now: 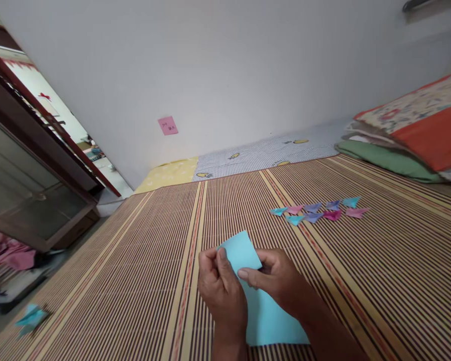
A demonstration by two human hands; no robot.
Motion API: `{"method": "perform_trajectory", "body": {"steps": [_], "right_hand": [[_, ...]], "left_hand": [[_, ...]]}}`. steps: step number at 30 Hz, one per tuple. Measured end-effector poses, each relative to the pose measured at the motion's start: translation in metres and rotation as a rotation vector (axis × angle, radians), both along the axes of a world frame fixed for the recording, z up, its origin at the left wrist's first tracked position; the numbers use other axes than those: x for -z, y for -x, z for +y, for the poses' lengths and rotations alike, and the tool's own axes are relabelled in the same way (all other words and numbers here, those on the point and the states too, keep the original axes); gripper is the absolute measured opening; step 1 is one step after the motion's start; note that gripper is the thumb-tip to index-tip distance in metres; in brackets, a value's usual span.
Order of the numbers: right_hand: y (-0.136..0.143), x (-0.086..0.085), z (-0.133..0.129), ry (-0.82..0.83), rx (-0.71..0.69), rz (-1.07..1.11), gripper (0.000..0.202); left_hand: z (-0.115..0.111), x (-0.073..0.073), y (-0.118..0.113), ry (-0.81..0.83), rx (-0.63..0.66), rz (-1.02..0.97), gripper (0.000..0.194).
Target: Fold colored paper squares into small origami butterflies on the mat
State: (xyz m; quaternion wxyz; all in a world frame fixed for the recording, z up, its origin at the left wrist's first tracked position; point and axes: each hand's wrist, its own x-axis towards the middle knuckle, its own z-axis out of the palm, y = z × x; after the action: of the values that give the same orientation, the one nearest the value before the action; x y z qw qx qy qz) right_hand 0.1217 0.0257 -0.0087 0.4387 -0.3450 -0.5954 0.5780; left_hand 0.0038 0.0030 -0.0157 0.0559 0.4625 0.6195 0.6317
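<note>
A small piece of light blue paper (242, 251) is held up between both hands above the striped mat. My left hand (222, 288) pinches its left edge, thumb on the near face. On the right side, my right hand (276, 276) grips it with the thumb across the lower edge and the fingers mostly hidden behind. Below the hands lies a larger light blue sheet (272, 321), partly covered by my wrists and forearms. Farther right on the mat, several folded paper pieces (313, 217) in blue, pink and purple lie in two rows.
The striped mat (165, 281) reaches to a patterned cloth (248, 155) along the white wall. A pink note (168, 126) is stuck there. Folded bedding (417, 130) is stacked at right. A crumpled blue paper (32, 317) lies lower left, near an open door (41, 200).
</note>
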Motion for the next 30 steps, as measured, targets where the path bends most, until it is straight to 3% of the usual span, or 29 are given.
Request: {"method": "perform_trajectory", "body": {"steps": [7,10,15,17,21,23,30], "right_hand": [[-0.024,-0.001,0.012,-0.041,0.119,0.095,0.025],[-0.025,0.000,0.015,-0.050,0.134,0.117,0.029],[-0.008,0.004,0.010,0.062,0.031,0.099,0.027],[-0.005,0.004,0.009,0.052,0.091,0.094,0.026],[-0.011,0.000,0.010,0.020,0.291,0.112,0.025],[-0.013,-0.002,0.010,0.039,0.339,0.157,0.023],[-0.015,-0.002,0.009,0.011,0.358,0.170,0.022]], "left_hand": [[0.001,-0.004,0.009,-0.014,-0.070,-0.038,0.023],[0.000,-0.003,0.008,-0.017,-0.033,-0.047,0.021],[-0.002,-0.004,0.000,0.013,0.137,-0.068,0.022],[-0.001,-0.008,-0.001,0.054,0.231,-0.155,0.026],[0.003,-0.016,-0.001,0.244,0.612,-0.390,0.035],[0.004,-0.017,-0.003,0.323,0.738,-0.432,0.035],[0.001,-0.014,-0.010,0.321,0.780,-0.483,0.035]]}}
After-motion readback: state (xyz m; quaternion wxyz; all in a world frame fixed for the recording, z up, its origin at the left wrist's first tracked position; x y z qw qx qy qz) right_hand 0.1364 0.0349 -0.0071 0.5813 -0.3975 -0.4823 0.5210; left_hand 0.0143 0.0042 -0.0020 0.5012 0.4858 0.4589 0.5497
